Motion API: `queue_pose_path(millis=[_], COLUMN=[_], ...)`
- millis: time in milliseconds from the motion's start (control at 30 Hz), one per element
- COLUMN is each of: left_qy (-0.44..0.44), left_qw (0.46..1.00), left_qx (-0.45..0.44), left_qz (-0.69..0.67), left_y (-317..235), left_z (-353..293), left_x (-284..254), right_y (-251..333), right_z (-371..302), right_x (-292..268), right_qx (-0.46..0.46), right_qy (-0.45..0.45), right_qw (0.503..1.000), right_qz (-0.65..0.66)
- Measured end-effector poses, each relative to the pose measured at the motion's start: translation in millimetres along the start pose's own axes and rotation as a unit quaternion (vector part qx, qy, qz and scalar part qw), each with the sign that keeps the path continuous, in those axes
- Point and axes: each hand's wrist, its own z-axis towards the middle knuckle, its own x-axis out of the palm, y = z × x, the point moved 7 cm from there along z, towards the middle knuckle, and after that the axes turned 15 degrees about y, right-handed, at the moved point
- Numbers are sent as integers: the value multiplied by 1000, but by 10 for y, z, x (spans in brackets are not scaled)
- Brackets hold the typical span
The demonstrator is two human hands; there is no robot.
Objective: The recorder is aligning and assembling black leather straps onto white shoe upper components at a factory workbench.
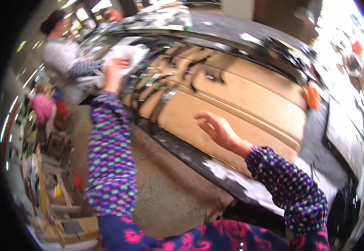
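My left hand [112, 78] is stretched far out to the left, at the near edge of a white sheet or bag [133, 51]. Motion blur hides its fingers, and I cannot tell whether it grips the white material. My right hand [218, 129] hovers over the flattened cardboard [249, 109] on the table, fingers loosely bent and apart, nothing in them. Between the two, several dark strips [148, 90] lie across the cardboard's left part. A small dark piece [210, 76] rests farther back on it.
A co-worker in a grey top [60, 56] stands at the table's left end, one striped sleeve [85, 69] close to my left hand. An orange object [311, 97] and a dark pile [286, 56] sit at the right. White scraps [228, 173] lie along the near edge.
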Motion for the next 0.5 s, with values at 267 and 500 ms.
queue_pose_path(millis=[267, 500], left_qy=[284, 450], left_qw=[959, 849], left_qx=[9, 273], left_qz=[-15, -35], left_y=[-2924, -3972], left_z=[-1589, -3075], left_x=[4292, 6297], right_y=[1448, 1570], right_z=[-2590, -4619], right_x=[-633, -1263], right_qx=[195, 454], right_qy=[35, -246], right_qw=[968, 791], right_qz=[-151, -329])
